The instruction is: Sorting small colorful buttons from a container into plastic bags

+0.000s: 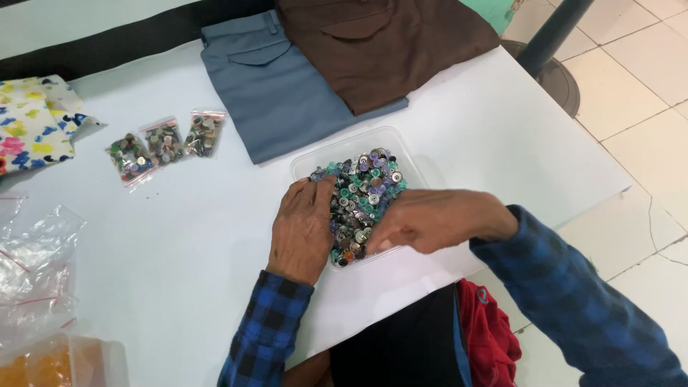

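A clear plastic tray (401, 147) on the white table holds a heap of small metal and coloured buttons (365, 190). My left hand (302, 229) rests palm down on the tray's left side, its fingertips dug into the buttons. Over the tray's near right corner, my right hand (430, 218) has its fingers curled down into the pile. Whether either hand has pinched a button is hidden by the fingers. Both sleeves are blue and black plaid.
Three small zip bags of buttons (165, 143) lie left of the tray. Folded blue trousers (279, 86) and brown trousers (380, 43) sit behind it. Flowered cloth (32, 122) is at far left, empty clear bags (36, 272) at near left. The table edge runs along the right.
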